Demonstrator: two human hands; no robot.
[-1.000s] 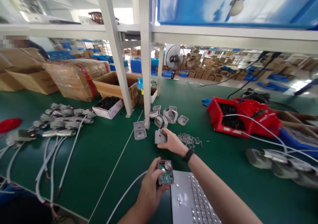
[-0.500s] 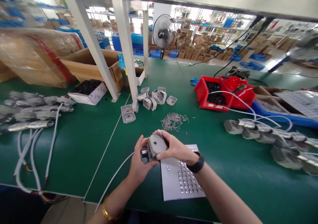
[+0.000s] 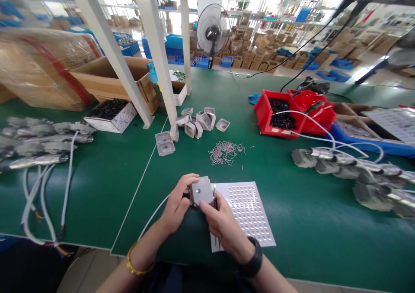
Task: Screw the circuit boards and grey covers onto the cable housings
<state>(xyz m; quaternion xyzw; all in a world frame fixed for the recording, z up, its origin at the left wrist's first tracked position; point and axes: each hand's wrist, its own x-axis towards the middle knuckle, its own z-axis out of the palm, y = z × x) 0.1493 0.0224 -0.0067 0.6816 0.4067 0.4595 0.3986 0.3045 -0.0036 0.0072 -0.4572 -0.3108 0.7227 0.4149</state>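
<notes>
Both my hands meet over the near edge of the green table point(image 3: 292, 206). My left hand point(image 3: 175, 206) is closed around a small grey box unit point(image 3: 201, 191) with a white cable point(image 3: 152, 217) trailing down to the left. My right hand point(image 3: 223, 226) presses on the unit's grey cover from the near side, fingers closed on it, with thin tweezers point(image 3: 215, 215) held alongside. A perforated metal plate point(image 3: 249, 210) lies flat just right of the hands. A loose heap of small screws point(image 3: 225, 152) sits beyond it.
Grey covers point(image 3: 194, 126) are piled near the white post point(image 3: 158, 55). Finished cabled units lie at the left point(image 3: 42, 141) and right point(image 3: 356, 176). Red bins point(image 3: 285, 117) stand at the right, cardboard boxes point(image 3: 106, 83) and a box of black parts point(image 3: 110, 115) at the back left. A fan point(image 3: 212, 29) stands behind.
My right hand brought a grey cover back from the pile and set it on the unit in my left hand. Both hands came closer to me, and the view tipped down.
</notes>
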